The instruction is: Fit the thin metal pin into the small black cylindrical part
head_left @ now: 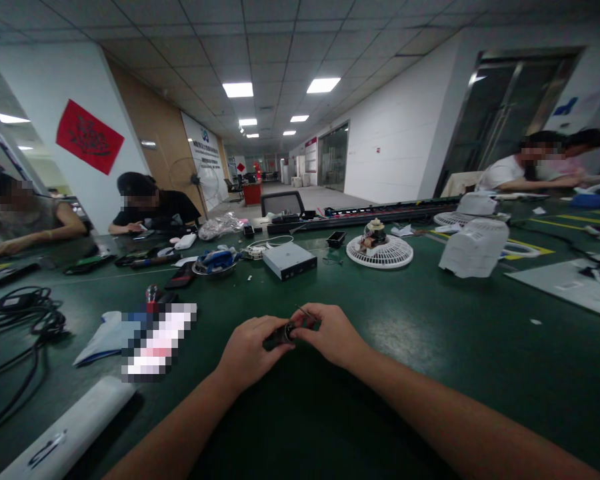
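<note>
My left hand (250,353) and right hand (331,335) curl nearly closed, pinching a small dark part (283,335) above the green tabletop (410,333), its lettering too small to read.

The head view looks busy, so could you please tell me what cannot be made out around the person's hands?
Head view, small dark part: the fingers of the left hand and right hand hide most of it.
Head view, pixelated item: blurred out.
Head view, long white object: cut off by the bottom edge.
</note>
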{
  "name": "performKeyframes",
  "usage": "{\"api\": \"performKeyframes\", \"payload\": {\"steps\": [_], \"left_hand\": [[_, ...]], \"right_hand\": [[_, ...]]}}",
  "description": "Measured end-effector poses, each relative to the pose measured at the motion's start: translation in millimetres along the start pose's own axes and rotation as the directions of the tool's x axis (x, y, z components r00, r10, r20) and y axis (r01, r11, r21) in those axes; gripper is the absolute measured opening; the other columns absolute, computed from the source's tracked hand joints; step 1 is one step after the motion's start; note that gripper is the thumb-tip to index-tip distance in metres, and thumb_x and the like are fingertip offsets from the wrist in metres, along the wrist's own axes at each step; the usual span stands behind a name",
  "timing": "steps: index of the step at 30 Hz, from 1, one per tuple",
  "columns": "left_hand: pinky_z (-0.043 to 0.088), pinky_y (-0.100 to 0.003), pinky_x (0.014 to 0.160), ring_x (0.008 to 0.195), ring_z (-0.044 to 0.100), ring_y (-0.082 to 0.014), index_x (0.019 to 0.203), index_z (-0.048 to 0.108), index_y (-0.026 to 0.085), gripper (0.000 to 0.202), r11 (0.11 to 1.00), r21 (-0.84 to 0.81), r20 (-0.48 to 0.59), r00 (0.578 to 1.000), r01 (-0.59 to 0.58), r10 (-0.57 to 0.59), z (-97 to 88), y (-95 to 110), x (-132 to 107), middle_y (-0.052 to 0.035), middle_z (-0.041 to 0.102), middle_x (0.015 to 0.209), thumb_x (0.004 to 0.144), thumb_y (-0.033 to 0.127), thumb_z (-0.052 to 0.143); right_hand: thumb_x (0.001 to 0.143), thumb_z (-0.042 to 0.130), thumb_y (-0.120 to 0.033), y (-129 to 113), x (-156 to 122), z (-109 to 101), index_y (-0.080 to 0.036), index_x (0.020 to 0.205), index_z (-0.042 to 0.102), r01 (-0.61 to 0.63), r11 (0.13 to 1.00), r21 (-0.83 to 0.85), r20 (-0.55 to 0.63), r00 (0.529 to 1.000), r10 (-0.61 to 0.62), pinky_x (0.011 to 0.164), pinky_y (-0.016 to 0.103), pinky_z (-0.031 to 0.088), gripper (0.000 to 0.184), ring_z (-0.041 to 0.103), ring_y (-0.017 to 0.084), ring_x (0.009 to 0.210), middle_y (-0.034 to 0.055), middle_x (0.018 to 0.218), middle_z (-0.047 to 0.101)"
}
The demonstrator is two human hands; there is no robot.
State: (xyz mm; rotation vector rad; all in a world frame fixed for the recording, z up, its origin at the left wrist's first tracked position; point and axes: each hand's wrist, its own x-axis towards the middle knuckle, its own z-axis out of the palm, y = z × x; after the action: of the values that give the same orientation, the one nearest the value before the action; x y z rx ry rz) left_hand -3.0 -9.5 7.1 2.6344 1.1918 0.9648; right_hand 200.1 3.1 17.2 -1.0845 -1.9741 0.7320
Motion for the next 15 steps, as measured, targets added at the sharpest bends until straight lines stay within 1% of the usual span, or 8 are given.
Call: {"api": "performKeyframes", "payload": {"steps": [2, 4, 6, 7, 9, 11, 13, 15], "left_hand": [[0.051, -0.032, 0.078, 0.088, 0.066, -0.019, 0.109, 0.063, 0.022, 0.034, 0.999, 0.011, 0.001, 0.999, -0.048, 0.048, -1.0, 1.1, -0.1, -0.002, 0.071, 0.101, 0.077, 0.023, 0.074], [0.051, -0.033, 0.079, 0.09, 0.065, -0.0191, 0.11, 0.062, 0.022, 0.034, 0.996, 0.016, -0.001, 0.996, -0.087, 0.087, -1.8, 2.7, -0.2, -0.0024, 0.071, 0.104, 0.077, 0.021, 0.073], [0.05, -0.034, 0.08, 0.092, 0.065, -0.0195, 0.111, 0.062, 0.022, 0.035, 0.996, 0.022, 0.0, 0.996, -0.091, 0.091, -2.3, 4.3, -0.3, -0.0029, 0.071, 0.106, 0.077, 0.021, 0.073], [0.05, -0.034, 0.079, 0.091, 0.065, -0.0198, 0.111, 0.062, 0.022, 0.035, 0.997, 0.026, 0.003, 0.997, -0.079, 0.079, -2.3, 4.9, -0.4, -0.003, 0.071, 0.105, 0.077, 0.021, 0.073], [0.051, -0.033, 0.077, 0.088, 0.065, -0.02, 0.109, 0.063, 0.022, 0.034, 0.998, 0.029, 0.015, 0.999, -0.047, 0.047, -2.2, 5.9, -0.6, -0.0027, 0.071, 0.102, 0.077, 0.024, 0.074], [0.051, -0.033, 0.075, 0.086, 0.066, -0.0198, 0.108, 0.064, 0.023, 0.034, 0.999, 0.02, 0.026, 0.999, -0.028, 0.027, -1.7, 6.3, -0.8, -0.0022, 0.071, 0.099, 0.076, 0.026, 0.074], [0.051, -0.034, 0.076, 0.086, 0.066, -0.0198, 0.109, 0.064, 0.023, 0.035, 1.0, 0.007, 0.022, 1.0, -0.022, 0.022, -1.1, 6.0, -1.0, -0.0023, 0.072, 0.098, 0.076, 0.029, 0.074], [0.052, -0.034, 0.077, 0.087, 0.066, -0.0202, 0.109, 0.064, 0.022, 0.035, 1.0, 0.001, -0.006, 1.0, -0.011, 0.011, -0.7, 5.3, -1.0, -0.0032, 0.072, 0.099, 0.077, 0.031, 0.074]], "right_hand": [[0.07, 0.073, -0.018, 2.4, 0.7, 1.1, -0.018, 0.078, 0.07, -0.088, 0.996, 0.029, -0.01, 0.996, 0.088, 0.06, 0.024, 0.043, 0.008, 0.058, 0.014, 0.066, -0.0008, 0.071, 0.066], [0.069, 0.074, -0.019, 4.6, 1.2, 1.9, -0.016, 0.074, 0.069, -0.146, 0.986, 0.076, 0.019, 0.989, 0.145, 0.055, 0.023, 0.041, 0.007, 0.055, 0.012, 0.061, -0.0012, 0.066, 0.064], [0.069, 0.074, -0.021, 6.0, 1.0, 2.2, -0.016, 0.075, 0.07, -0.164, 0.981, 0.106, 0.044, 0.986, 0.16, 0.053, 0.023, 0.04, 0.008, 0.053, 0.012, 0.058, -0.0013, 0.064, 0.063], [0.069, 0.074, -0.02, 6.1, 0.7, 2.0, -0.016, 0.075, 0.07, -0.146, 0.984, 0.101, 0.041, 0.989, 0.143, 0.053, 0.023, 0.04, 0.008, 0.053, 0.012, 0.058, -0.0012, 0.065, 0.063], [0.07, 0.073, -0.017, 5.6, -0.2, 0.8, -0.016, 0.078, 0.07, -0.051, 0.997, 0.058, 0.018, 0.999, 0.05, 0.056, 0.023, 0.042, 0.009, 0.055, 0.012, 0.061, -0.0006, 0.072, 0.064], [0.071, 0.071, -0.014, 4.5, -0.9, -1.9, -0.018, 0.082, 0.071, 0.087, 0.996, 0.007, 0.016, 0.996, -0.087, 0.06, 0.023, 0.045, 0.012, 0.057, 0.012, 0.066, 0.0005, 0.082, 0.065], [0.076, 0.069, -0.014, 3.6, -1.2, -5.7, -0.019, 0.087, 0.072, 0.223, 0.974, -0.046, 0.034, 0.975, -0.221, 0.066, 0.024, 0.047, 0.012, 0.059, 0.012, 0.072, 0.0016, 0.088, 0.065], [0.082, 0.066, -0.019, 2.9, -1.2, -9.9, -0.021, 0.089, 0.074, 0.308, 0.946, -0.102, 0.046, 0.951, -0.305, 0.072, 0.026, 0.047, 0.011, 0.061, 0.013, 0.077, 0.0024, 0.089, 0.066]]}}
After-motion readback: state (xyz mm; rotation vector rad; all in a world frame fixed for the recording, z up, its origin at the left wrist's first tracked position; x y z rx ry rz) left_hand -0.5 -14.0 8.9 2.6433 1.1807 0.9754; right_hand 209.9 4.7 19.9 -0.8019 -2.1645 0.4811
